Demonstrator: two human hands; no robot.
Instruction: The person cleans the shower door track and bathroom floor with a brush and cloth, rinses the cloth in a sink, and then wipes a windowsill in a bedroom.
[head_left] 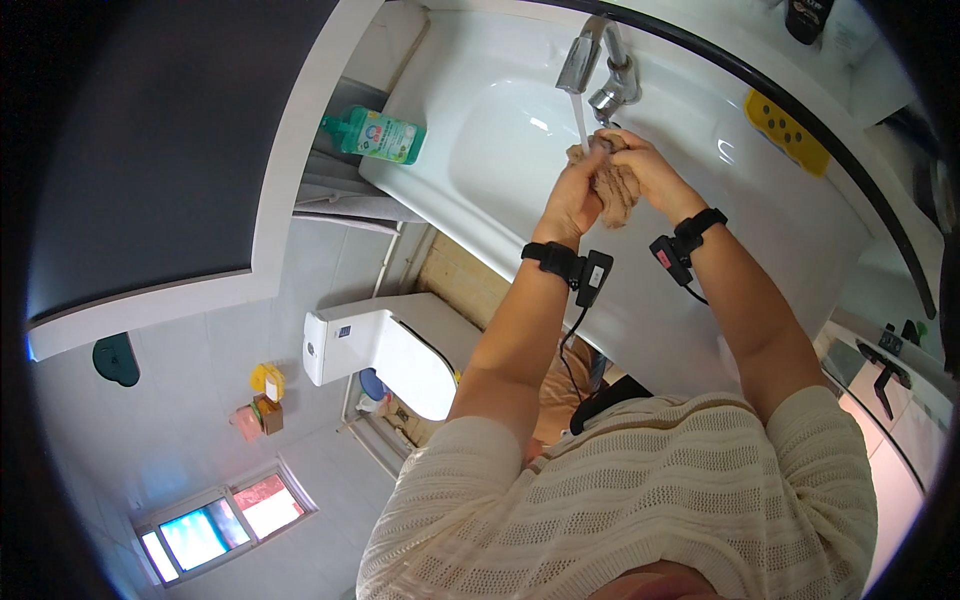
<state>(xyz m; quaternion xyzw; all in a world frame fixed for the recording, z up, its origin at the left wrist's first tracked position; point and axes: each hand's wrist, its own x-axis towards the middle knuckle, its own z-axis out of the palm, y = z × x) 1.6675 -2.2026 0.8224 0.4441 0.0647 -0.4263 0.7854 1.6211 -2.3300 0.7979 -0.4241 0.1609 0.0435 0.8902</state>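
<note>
Both hands hold a crumpled tan cloth (617, 190) over the white sink basin (490, 150). Water runs in a thin stream from the chrome faucet (580, 65) onto the cloth. My left hand (577, 195) grips its left side, thumb up toward the stream. My right hand (650, 170) is closed on the upper right side of it, close to the faucet's base. The cloth hangs in folds below and between the hands. Some fingertips are hidden in its folds. A black strap with a small device sits on each wrist.
A green pump bottle (385, 137) is at the sink's left edge. On the right rim lies a yellow holder with dark holes (787, 132). A black curved edge (760, 70) runs above the sink. A white toilet (400, 355) stands to the lower left.
</note>
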